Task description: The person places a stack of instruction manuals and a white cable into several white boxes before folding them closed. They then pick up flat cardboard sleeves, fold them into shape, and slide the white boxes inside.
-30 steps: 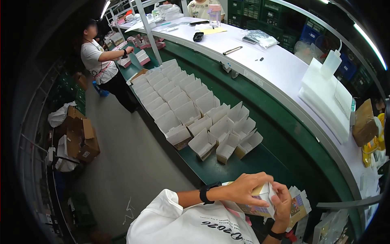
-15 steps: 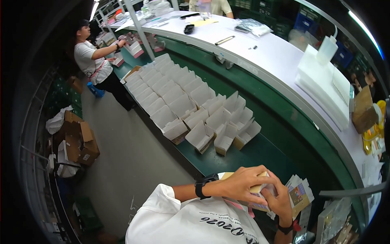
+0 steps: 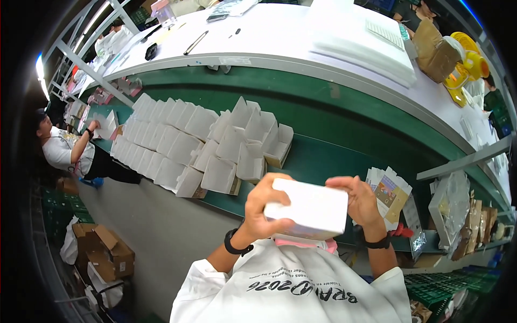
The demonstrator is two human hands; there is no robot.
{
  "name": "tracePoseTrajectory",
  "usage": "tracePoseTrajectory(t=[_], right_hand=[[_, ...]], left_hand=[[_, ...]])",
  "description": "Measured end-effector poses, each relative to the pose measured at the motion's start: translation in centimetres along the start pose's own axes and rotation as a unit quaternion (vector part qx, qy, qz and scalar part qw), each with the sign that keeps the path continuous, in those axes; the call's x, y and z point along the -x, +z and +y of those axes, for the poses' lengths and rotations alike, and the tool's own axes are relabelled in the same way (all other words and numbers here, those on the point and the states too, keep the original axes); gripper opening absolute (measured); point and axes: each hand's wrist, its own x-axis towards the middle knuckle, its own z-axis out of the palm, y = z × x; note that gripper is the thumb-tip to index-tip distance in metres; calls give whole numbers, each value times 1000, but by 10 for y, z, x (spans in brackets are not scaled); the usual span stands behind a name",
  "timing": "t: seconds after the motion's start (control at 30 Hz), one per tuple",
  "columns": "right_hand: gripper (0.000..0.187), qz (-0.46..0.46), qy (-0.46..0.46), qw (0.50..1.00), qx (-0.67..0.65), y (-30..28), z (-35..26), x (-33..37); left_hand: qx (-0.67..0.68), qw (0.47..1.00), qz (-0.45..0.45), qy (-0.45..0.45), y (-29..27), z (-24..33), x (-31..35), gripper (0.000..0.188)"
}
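Observation:
A small white carton (image 3: 309, 207) is held in front of my chest, with a plain face turned up toward me. My left hand (image 3: 266, 207) grips its left end, thumb and fingers closed around the corner. Beside the carton's right end is my right hand (image 3: 364, 204), its fingers stretched out near the upper right corner. Whether those fingertips touch the carton is hard to tell. Beyond my hands, rows of open white cartons (image 3: 221, 169) stand on the green bench with their flaps up. Flat printed carton blanks (image 3: 389, 194) lie to the right of my right hand.
A long white table (image 3: 258, 40) runs above the green bench (image 3: 323, 161). A grey metal bar (image 3: 466, 156) and a plastic-wrapped tray (image 3: 449, 207) are at the right. A co-worker (image 3: 67, 145) stands at the far left. An open brown box (image 3: 105, 250) sits on the floor.
The carton has turned so a plain white face is up. My right hand has opened and moved to its right end; my left still grips it. The view has swung right.

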Motion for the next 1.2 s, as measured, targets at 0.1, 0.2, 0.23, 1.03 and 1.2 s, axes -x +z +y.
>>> tracePoseTrajectory(t=[0.1, 0.2, 0.23, 1.03, 1.2], right_hand=[[68, 51, -16, 992, -116, -10, 29, 8], [72, 81, 2, 989, -123, -16, 55, 18], [72, 76, 19, 993, -90, -21, 62, 20], [47, -100, 444, 889, 53, 24, 264, -80], [46, -26, 226, 963, 145, -4, 277, -76]], left_hand=[[217, 877, 341, -261, 22, -14, 2, 43], [301, 788, 314, -435, 30, -56, 48, 49], [343, 729, 290, -517, 32, -76, 66, 53], [-76, 815, 20, -574, -63, -133, 307, 37], [54, 708, 394, -584, -55, -154, 299, 39]])
